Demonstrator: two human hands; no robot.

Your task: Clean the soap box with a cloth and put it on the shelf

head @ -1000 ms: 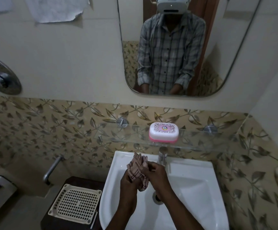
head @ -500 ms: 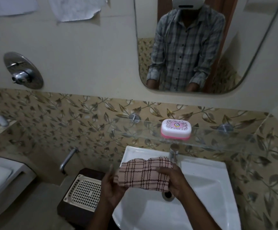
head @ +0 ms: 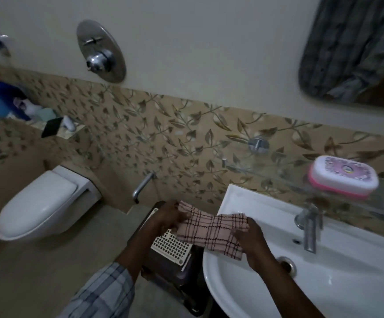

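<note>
Our left hand and right hand each pinch an end of the cloth over the basin's left rim, while the soap box lies lengthwise on the shelf, up and right, nearer our right hand.

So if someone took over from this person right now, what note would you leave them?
Hands: left hand and right hand each grip an end of the cloth, over the rim of the sink.
Soap box: on the shelf, lid on, no hand on it.
Done: cannot tell whether it was wiped.
Left: if wiped, probably just put the cloth away; if not, take it down, wipe it, return it.
</note>
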